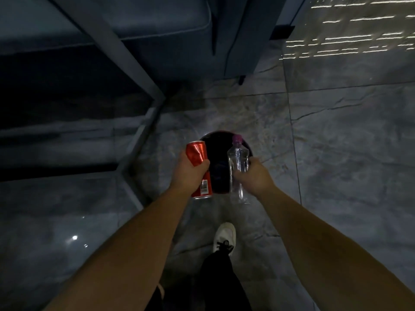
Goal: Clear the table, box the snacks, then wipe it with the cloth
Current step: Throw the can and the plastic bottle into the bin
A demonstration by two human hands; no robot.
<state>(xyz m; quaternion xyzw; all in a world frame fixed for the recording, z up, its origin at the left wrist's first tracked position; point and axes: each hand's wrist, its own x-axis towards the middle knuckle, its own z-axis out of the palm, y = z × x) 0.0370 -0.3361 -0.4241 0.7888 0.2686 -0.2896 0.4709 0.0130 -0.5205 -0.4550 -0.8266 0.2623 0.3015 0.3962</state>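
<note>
Can (197, 157) in left hand (190, 173), bottle (238, 162) in right hand (254, 176), above bin (215, 140).

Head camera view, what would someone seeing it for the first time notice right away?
First the red can, dented, gripped in the left hand at centre frame. Beside it the right hand holds a clear plastic bottle with a purple cap. Both hang over a dark round bin on the grey marble floor, with a white shoe below.
</note>
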